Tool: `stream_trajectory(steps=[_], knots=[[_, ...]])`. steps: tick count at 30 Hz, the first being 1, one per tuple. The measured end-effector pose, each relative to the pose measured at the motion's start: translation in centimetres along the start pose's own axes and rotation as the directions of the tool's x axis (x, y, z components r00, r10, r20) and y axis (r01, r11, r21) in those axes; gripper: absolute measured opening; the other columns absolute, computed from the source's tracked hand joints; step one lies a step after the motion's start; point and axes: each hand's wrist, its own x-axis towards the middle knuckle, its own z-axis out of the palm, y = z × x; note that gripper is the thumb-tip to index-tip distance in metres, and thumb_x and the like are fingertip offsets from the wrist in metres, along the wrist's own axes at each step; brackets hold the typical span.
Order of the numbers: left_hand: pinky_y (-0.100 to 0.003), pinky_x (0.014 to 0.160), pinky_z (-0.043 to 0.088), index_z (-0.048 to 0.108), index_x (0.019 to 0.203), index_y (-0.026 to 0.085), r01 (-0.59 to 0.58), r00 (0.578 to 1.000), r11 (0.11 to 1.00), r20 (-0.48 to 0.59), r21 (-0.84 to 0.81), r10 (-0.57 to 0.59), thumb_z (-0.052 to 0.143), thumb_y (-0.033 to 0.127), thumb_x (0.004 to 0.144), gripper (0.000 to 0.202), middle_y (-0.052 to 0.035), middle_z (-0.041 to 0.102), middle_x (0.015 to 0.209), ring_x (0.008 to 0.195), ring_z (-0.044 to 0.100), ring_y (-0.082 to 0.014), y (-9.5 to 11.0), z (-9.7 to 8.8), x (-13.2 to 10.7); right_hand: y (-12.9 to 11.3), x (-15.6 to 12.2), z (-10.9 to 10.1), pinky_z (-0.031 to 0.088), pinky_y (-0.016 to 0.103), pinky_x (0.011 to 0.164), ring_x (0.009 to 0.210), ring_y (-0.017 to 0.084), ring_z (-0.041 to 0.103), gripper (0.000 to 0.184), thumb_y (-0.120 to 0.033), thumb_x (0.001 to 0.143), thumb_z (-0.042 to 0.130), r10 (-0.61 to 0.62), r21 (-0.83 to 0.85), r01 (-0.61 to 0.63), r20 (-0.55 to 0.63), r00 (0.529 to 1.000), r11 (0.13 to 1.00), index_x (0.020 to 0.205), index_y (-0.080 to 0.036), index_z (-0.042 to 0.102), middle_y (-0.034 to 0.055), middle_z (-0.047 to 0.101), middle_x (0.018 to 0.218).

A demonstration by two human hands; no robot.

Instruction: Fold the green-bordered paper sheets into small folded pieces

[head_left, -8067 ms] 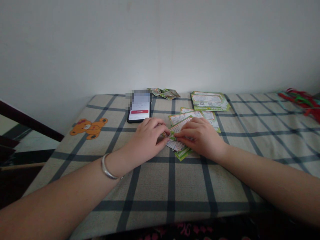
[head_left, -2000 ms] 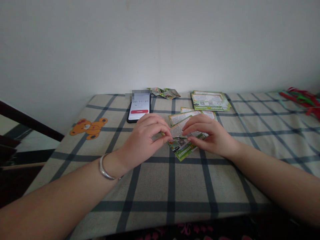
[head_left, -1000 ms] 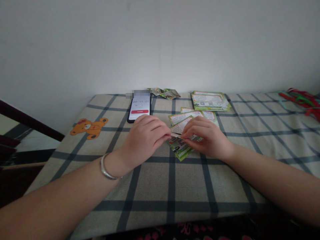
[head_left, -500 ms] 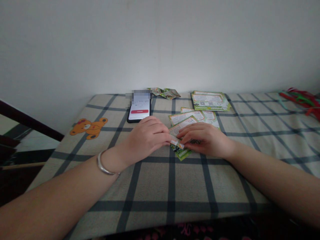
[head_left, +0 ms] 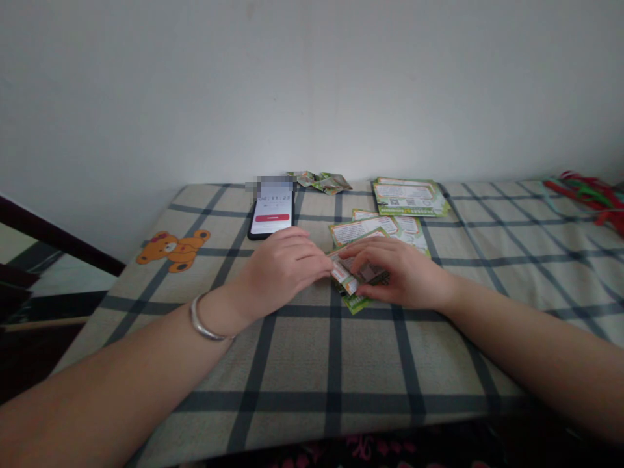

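Note:
Both hands are at a green and white printed leaflet point(head_left: 345, 278) with one edge folded over, on top of other leaflets. My left hand point(head_left: 291, 268), a silver bangle on its wrist, has its fingers pressed together at the leaflet's left edge; its thumb is hidden. My right hand point(head_left: 397, 270) bends over the same leaflet, index finger on the upper part and thumb at the lower edge. Beneath and behind it, loose leaflets point(head_left: 353, 230) lie fanned out on the checked cloth.
A phone point(head_left: 272, 218) showing a running timer lies behind my left hand. Two folded paper pieces point(head_left: 332, 182) and a leaflet stack point(head_left: 407, 192) lie near the wall. An orange bear cutout point(head_left: 171, 248) is at left, red and green strips point(head_left: 595, 198) at far right.
My right hand's thumb and index finger have spread wider over the leaflet, and more of its folded edge shows. My left hand has shifted slightly left.

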Motion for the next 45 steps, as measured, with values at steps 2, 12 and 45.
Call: stream_trajectory(steps=[2, 12, 45], knots=[[-0.035, 0.089, 0.046, 0.067, 0.089, 0.018, 0.037, 0.999, 0.999, 0.017, -0.038, -0.036, 0.053, 0.023, 0.094, 0.015, 0.0002, 0.073, 0.086, 0.081, 0.064, -0.0153, 0.0, 0.1, 0.0, 0.0, 0.0, -0.1, 0.046, 0.039, 0.094, 0.109, 0.020, 0.060, 0.022, -0.024, 0.078, 0.070, 0.032, 0.025, -0.033, 0.018, 0.999, 0.999, 0.096, -0.020, 0.058, 0.0069, 0.065, 0.120], [-0.031, 0.083, 0.049, 0.066, 0.092, 0.017, 0.147, 0.988, 0.972, 0.064, -0.184, -0.137, 0.057, 0.020, 0.090, 0.010, -0.0035, 0.070, 0.091, 0.089, 0.063, -0.0163, -0.3, 0.6, -0.3, 0.2, -0.3, 0.6, 0.042, 0.045, 0.100, 0.123, 0.027, 0.047, 0.032, -0.035, 0.074, 0.072, 0.061, -0.083, -0.061, -0.007, 0.998, 0.995, 0.098, -0.021, 0.055, 0.0099, 0.064, 0.114], [-0.042, 0.097, 0.041, 0.067, 0.089, 0.017, 0.058, 0.981, 0.998, 0.187, 0.005, -0.058, 0.058, 0.021, 0.087, 0.010, -0.0025, 0.071, 0.092, 0.100, 0.059, -0.0219, 1.1, 0.1, 0.4, -0.5, 0.0, -0.3, 0.040, 0.042, 0.084, 0.097, 0.028, 0.052, 0.039, -0.049, 0.086, 0.053, -0.002, -0.415, 0.029, 0.066, 0.998, 0.910, 0.107, -0.019, 0.067, 0.0099, 0.067, 0.098]])
